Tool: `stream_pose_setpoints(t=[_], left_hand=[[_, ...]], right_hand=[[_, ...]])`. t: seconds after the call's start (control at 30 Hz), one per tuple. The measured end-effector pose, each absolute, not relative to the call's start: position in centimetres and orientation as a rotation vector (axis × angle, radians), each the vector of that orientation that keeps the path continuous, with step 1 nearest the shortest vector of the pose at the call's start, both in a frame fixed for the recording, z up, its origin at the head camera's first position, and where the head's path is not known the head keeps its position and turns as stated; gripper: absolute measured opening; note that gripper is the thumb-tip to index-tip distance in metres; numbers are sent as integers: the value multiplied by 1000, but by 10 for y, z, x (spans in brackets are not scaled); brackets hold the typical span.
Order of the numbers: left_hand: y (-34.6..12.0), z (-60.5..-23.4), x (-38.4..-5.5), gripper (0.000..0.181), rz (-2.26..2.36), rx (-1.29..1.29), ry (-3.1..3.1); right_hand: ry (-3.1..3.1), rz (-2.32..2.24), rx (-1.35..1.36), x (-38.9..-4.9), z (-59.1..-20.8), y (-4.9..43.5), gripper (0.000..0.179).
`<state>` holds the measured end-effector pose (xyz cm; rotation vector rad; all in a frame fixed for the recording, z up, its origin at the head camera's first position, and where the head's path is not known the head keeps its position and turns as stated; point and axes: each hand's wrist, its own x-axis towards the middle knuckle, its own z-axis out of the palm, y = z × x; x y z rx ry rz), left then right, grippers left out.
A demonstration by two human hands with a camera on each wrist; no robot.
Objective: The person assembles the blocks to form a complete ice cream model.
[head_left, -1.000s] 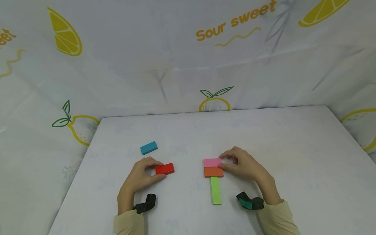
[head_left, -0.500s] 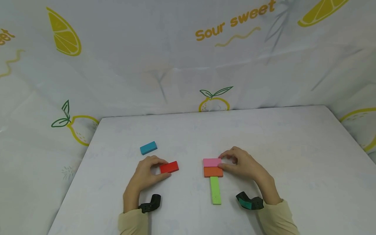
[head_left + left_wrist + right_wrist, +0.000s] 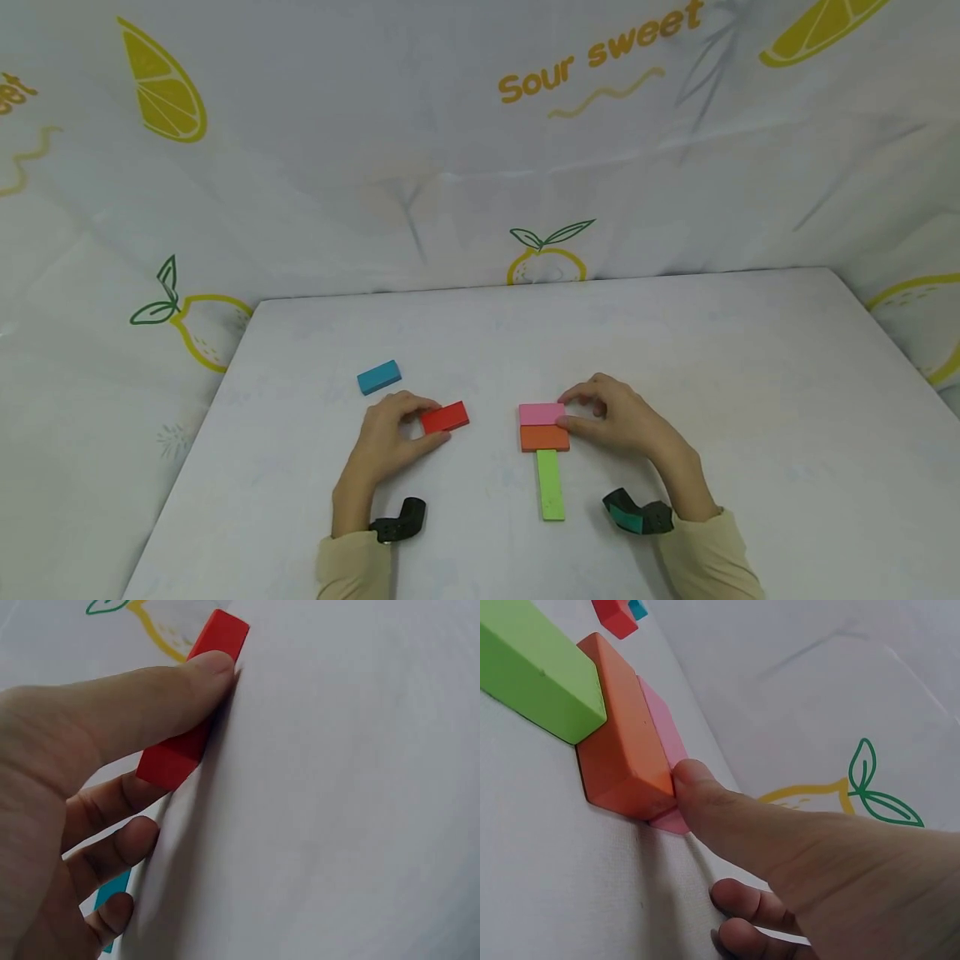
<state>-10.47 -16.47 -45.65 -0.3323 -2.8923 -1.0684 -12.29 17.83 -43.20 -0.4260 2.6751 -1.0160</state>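
Observation:
My left hand (image 3: 386, 440) pinches a red rectangular block (image 3: 446, 417) between thumb and fingertips, left of the other blocks. In the left wrist view, the thumb lies across the red block (image 3: 219, 634). My right hand (image 3: 627, 418) holds the right end of a pink block (image 3: 541, 414), thumb on the near side, fingertips at the far corner. Against the pink block's near side lies an orange block (image 3: 545, 438). A long light green block (image 3: 551, 486) runs from the orange one toward the body, forming a T-like shape with it.
A blue block (image 3: 378, 377) lies beyond the left hand. All the blocks are on a white-covered table (image 3: 712, 350), with a lemon-print cloth (image 3: 360, 125) hanging behind it. A black wrist camera (image 3: 401, 520) sits on the left wrist, another wrist camera (image 3: 637, 513) on the right.
The left hand has carried the red block to the right and a little farther from the body, closer to the pink and orange blocks. My right hand has stayed in place.

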Motion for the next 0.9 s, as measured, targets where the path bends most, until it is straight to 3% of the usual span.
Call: stream_pose_setpoints(t=[0.43,0.9], left_hand=[[-170,-461,-104,45,-1194,-360,-2885],[-169,-466,-105,30,-1264,-400,-2771]], right_hand=[[2675,-1030,-434,-124,-434,181,30],[2687,-1031,-473,-123,-436,180,24]])
